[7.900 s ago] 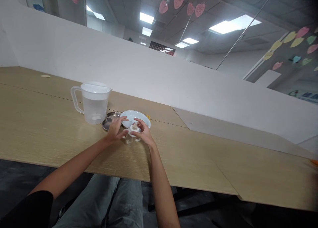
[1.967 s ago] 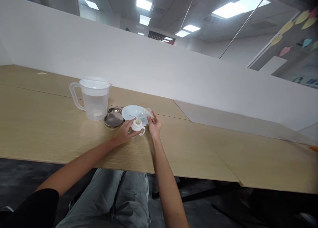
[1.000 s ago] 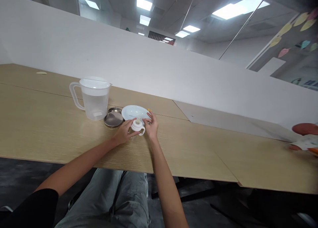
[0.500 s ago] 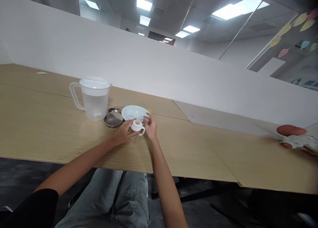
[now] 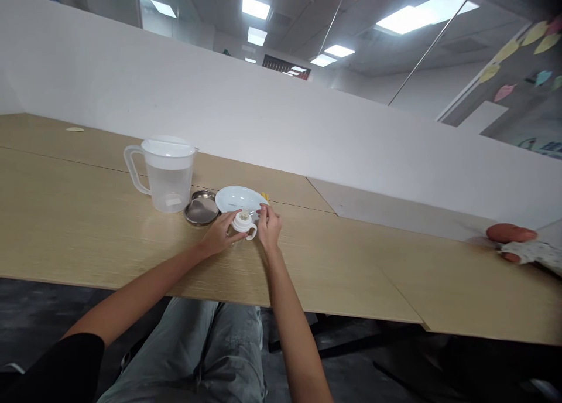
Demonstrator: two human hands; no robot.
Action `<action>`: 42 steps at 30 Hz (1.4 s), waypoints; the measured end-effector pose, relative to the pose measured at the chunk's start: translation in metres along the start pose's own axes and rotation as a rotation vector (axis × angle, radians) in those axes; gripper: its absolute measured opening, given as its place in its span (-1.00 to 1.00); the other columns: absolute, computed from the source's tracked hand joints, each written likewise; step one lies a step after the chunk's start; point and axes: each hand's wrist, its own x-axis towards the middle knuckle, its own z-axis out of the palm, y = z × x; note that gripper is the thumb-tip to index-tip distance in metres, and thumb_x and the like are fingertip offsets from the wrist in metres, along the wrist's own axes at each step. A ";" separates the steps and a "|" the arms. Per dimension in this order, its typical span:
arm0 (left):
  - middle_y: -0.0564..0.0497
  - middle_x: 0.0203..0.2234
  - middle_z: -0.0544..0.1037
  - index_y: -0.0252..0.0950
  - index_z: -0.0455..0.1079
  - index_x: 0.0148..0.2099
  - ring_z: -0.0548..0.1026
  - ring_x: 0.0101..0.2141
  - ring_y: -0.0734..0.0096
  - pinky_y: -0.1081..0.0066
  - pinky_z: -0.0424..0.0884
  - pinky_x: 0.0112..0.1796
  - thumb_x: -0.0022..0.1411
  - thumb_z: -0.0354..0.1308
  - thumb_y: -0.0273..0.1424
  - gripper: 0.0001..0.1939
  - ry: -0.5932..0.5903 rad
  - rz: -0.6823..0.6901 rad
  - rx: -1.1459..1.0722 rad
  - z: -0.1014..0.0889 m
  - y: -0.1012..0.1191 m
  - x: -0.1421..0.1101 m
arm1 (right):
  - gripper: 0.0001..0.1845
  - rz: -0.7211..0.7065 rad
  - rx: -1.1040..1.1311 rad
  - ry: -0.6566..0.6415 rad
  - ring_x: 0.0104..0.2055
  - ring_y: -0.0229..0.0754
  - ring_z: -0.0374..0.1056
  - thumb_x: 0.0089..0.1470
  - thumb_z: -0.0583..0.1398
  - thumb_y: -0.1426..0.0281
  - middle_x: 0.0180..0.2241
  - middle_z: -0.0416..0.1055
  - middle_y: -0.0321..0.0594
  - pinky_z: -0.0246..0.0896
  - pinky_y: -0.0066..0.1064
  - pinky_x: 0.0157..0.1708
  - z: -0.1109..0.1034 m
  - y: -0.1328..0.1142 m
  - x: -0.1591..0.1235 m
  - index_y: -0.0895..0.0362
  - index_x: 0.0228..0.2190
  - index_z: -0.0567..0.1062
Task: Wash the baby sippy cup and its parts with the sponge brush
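Change: over the last two seconds the right hand (image 5: 270, 226) has dropped from the plate's right side, where it had a clear dome cap; we can't make that cap out now.
Meaning: we judge attention has shifted to the bottle, with the left steadying it.
Baby bottle (image 5: 242, 223): upright on the table, nipple up, side handle at 4 o'clock.
Left hand (image 5: 219, 234): thumb and fingers part-open around the bottle.
Right hand: fingertips gathered at the plate's near-right rim; we can't tell if they grip anything.
Plate (image 5: 232, 195): 12 o'clock of the bottle.
Steel dish (image 5: 202, 207): 10 o'clock, near the plate.
Lidded pitcher (image 5: 170, 180): 10 o'clock, farther out.
Table (image 5: 346, 268): wood-look, seams visible.
Table's right end: a red-brown object (image 5: 510, 233) with white cloth (image 5: 532, 252), 3 o'clock, newly in view.
Room: white low wall (image 5: 254, 122), glass above, lit ceiling panels (image 5: 410, 17).
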 end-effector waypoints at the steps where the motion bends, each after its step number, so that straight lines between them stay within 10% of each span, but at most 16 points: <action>1: -0.25 0.11 0.41 -0.32 0.20 0.24 0.38 0.11 0.08 0.08 0.30 0.12 0.22 0.18 -0.07 -0.34 0.000 -0.006 -0.003 0.000 0.000 0.000 | -0.51 -0.013 0.009 0.003 -0.27 -0.11 0.38 0.23 -0.06 0.06 -0.41 0.51 -0.19 0.07 -0.17 0.06 -0.002 -0.003 -0.001 0.08 -0.24 0.53; 9: -0.21 0.07 0.45 -0.30 0.24 0.22 0.42 0.07 0.10 0.10 0.33 0.10 0.19 0.23 -0.15 -0.37 0.024 -0.044 -0.041 0.003 -0.002 -0.001 | -0.63 -0.249 0.038 -0.197 -0.32 -0.12 0.29 -0.06 0.25 0.00 -0.44 0.43 -0.25 0.12 -0.23 -0.08 0.003 -0.018 -0.008 0.05 -0.43 0.47; 28: -0.17 0.01 0.52 -0.27 0.13 0.31 0.51 -0.01 0.10 0.16 0.42 0.01 0.04 0.34 -0.14 -0.15 -0.035 -0.214 -0.183 -0.009 0.004 0.004 | -0.62 0.024 0.394 -0.448 -0.21 -0.13 0.38 -0.35 0.43 0.19 -0.27 0.53 -0.26 0.22 -0.35 -0.22 -0.009 -0.017 0.009 0.03 -0.38 0.62; 36: -0.20 0.00 0.52 -0.28 -0.08 0.38 0.51 -0.01 0.11 0.19 0.40 0.00 0.01 0.35 -0.14 0.01 -0.033 -0.235 -0.175 -0.008 0.004 0.002 | -0.66 0.179 0.310 -0.145 -0.34 -0.21 0.30 -0.18 0.33 0.14 -0.31 0.55 -0.23 0.15 -0.34 -0.26 -0.020 0.004 0.020 0.06 -0.34 0.63; 42: -0.19 0.00 0.52 -0.27 -0.07 0.37 0.53 -0.06 0.14 0.22 0.42 -0.03 0.04 0.33 -0.15 -0.03 -0.035 -0.215 -0.210 -0.009 0.007 0.002 | -0.54 0.061 0.385 -0.425 -0.23 -0.17 0.33 -0.27 0.39 0.21 -0.24 0.53 -0.26 0.17 -0.36 -0.20 -0.004 -0.021 0.005 0.03 -0.22 0.61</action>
